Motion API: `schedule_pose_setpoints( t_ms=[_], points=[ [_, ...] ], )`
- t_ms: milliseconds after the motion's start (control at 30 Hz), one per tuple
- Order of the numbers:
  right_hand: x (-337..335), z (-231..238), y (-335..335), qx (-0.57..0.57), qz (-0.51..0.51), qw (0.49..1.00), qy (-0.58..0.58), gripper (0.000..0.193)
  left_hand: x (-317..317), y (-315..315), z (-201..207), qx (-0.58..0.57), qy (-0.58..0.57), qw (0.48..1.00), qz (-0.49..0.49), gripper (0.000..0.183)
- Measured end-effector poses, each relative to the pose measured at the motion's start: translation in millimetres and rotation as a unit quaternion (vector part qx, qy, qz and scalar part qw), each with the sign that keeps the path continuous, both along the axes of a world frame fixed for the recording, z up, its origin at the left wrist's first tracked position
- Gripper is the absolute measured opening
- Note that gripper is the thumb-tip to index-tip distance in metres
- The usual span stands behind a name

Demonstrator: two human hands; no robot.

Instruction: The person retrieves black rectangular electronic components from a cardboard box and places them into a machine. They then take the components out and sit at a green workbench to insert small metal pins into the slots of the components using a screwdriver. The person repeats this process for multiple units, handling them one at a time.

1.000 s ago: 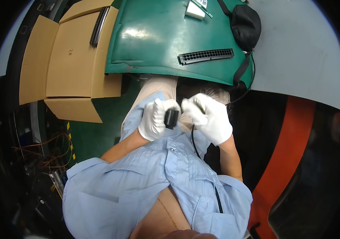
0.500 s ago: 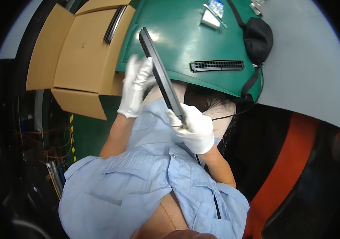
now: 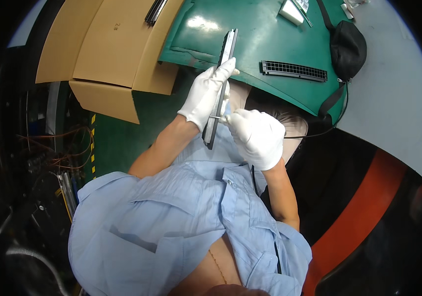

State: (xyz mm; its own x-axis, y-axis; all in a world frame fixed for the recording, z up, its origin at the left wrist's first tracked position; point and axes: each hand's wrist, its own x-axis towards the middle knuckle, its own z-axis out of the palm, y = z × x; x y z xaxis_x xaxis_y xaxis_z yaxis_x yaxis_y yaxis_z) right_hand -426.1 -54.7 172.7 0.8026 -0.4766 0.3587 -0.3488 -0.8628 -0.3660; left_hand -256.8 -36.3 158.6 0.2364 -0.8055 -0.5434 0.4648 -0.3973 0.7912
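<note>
A long, narrow black plastic strip (image 3: 227,47) with a pale inner face slants up and to the right above my lap. My left hand (image 3: 204,96), in a white glove, is closed round its middle, with the thumb lying along it. My right hand (image 3: 258,135), gloved too, is closed in a fist on a small tool with a thin metal tip (image 3: 215,117). That tip lies across the lower part of the strip. The tool's handle is hidden inside the right fist.
On the green table (image 3: 265,42) lies a black slatted strip (image 3: 295,71). Beyond it are a white block (image 3: 291,12) and a black pouch (image 3: 348,49) with a strap and cable. An open cardboard box (image 3: 107,44) at the left holds dark strips (image 3: 155,12).
My left hand has taken hold of the strip, which has turned from leaning left to leaning right and shows its pale face. My right hand has let go of the strip's lower end.
</note>
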Motion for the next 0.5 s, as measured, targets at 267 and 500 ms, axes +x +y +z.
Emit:
schedule_pose_setpoints(
  t_ms=[267,500],
  points=[
    [-13,0,23,-0.041,0.058,0.997,-0.004,0.025,1,-4,3,0.042,-0.001,0.999,0.005,0.060],
    [-24,-10,36,0.090,0.074,0.992,-0.053,0.024,6,-5,-4,0.065,0.044,0.996,0.042,0.065]
  ],
)
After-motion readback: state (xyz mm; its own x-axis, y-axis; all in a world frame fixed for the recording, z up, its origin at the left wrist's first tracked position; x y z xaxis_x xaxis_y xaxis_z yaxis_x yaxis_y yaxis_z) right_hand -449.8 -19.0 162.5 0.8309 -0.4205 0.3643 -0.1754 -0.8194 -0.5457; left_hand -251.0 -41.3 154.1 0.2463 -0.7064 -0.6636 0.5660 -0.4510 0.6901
